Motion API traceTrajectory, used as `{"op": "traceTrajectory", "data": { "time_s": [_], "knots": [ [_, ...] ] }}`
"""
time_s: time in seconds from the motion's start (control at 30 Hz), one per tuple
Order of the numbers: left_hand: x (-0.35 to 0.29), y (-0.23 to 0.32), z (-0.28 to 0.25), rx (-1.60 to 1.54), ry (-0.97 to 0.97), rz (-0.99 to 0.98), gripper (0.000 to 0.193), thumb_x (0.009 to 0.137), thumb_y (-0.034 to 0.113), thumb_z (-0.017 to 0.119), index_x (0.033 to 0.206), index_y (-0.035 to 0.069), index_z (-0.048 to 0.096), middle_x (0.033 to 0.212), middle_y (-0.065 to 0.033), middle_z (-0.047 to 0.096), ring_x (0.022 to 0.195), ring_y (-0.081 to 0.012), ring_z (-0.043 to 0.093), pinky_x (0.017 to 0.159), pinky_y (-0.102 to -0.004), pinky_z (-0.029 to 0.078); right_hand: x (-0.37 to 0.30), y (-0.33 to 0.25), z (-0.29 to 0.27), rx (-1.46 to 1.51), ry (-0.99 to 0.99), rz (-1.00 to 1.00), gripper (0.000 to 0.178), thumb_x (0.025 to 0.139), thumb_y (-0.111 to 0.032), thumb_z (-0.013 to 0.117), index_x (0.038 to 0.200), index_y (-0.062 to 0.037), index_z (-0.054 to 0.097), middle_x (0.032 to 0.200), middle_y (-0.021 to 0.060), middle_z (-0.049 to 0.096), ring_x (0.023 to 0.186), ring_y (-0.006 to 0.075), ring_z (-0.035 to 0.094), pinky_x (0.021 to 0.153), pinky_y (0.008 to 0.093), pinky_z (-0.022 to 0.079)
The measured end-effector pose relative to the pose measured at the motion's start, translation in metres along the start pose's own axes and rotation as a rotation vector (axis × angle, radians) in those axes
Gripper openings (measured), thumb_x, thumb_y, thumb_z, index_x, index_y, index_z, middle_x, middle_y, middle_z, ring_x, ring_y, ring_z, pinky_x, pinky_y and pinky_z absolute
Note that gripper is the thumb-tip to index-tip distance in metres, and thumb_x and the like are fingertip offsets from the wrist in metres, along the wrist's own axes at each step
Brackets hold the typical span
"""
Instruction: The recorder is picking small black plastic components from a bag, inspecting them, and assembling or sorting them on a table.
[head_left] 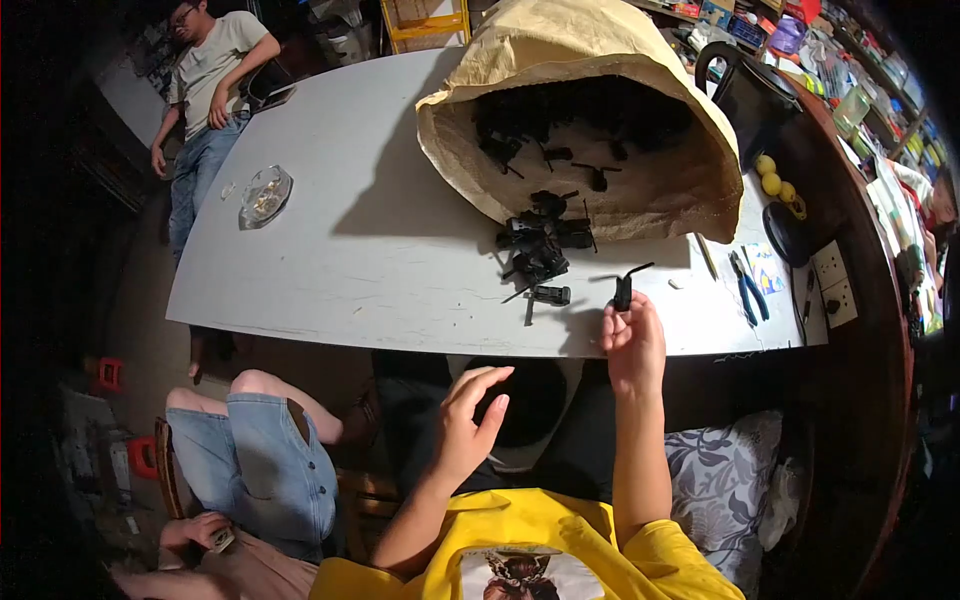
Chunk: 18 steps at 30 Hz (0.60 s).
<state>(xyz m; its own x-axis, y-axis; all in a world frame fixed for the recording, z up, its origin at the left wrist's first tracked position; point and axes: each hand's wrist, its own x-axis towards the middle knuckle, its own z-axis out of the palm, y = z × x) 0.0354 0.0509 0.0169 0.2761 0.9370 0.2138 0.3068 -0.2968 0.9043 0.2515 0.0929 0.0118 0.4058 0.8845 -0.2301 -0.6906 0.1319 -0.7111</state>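
Note:
Between the fingertips of my right hand [636, 345] is a small black plastic part [623, 294] with thin arms sticking out at its top, raised near the table's front edge. My left hand [474, 420] hangs in front of the table edge, fingers apart, holding nothing. A large tan woven sack [570, 45] lies on the table with its mouth toward me. Many more black parts lie in its dark inside. A heap of the same black parts [540, 240] has spilled out before the mouth, and a single black part [550, 295] lies closest to me.
Pliers [748, 290] with blue handles lie at the right, beside a power socket [832, 282]. Yellow balls [770, 180] and a black pot [745, 100] stand farther back. A glass ashtray [266, 197] sits on the white table [330, 285]. One person stands at far left; another sits nearby.

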Motion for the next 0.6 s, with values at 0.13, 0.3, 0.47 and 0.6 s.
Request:
{"op": "traceTrajectory", "data": {
  "time_s": [0.13,0.3,0.47,0.6],
  "knots": [
    [0.005,0.011,0.002,-0.18,0.101,0.059,0.021,0.086,0.019,0.056,0.096,0.001,0.055,0.097,-0.0096,0.055,0.094,-0.0198,0.051,0.084,-0.0286,0.039,-0.043,0.0,0.0,-0.204,-0.355,0.221,0.02,0.082,-0.005,0.047,0.099,0.0015,0.055,0.066,0.004,0.052,0.052,0.0106,0.049,0.047,0.0209,0.041],
    [0.005,0.013,-0.006,-0.6,-0.205,-0.034,0.035,0.08,0.036,0.065,0.078,0.005,0.05,0.091,-0.0066,0.049,0.089,-0.0157,0.047,0.083,-0.0287,0.036,-0.071,0.004,0.01,-0.371,-0.635,0.281,0.018,0.077,0.001,0.054,0.093,0.0058,0.061,0.079,0.0068,0.054,0.061,0.0111,0.053,0.051,0.0216,0.045],
    [-0.001,0.011,-0.009,-0.828,-0.217,-0.104,0.029,0.073,0.018,0.074,0.078,0.004,0.05,0.088,-0.0044,0.05,0.084,-0.0124,0.049,0.078,-0.025,0.039,-0.076,-0.001,0.016,-0.584,-0.828,0.039,0.021,0.083,-0.007,0.06,0.1,0.0038,0.062,0.09,0.0079,0.055,0.071,0.0109,0.054,0.059,0.0202,0.046],
    [0.0,0.021,-0.005,-0.762,-0.18,-0.178,0.021,0.074,0.002,0.07,0.085,0.002,0.051,0.094,-0.0047,0.05,0.086,-0.0108,0.051,0.077,-0.0241,0.044,-0.082,-0.008,0.015,-0.802,-0.82,-0.226,0.023,0.08,-0.003,0.06,0.102,0.0031,0.062,0.091,0.0108,0.057,0.076,0.014,0.054,0.061,0.0223,0.045]
  ]
}}
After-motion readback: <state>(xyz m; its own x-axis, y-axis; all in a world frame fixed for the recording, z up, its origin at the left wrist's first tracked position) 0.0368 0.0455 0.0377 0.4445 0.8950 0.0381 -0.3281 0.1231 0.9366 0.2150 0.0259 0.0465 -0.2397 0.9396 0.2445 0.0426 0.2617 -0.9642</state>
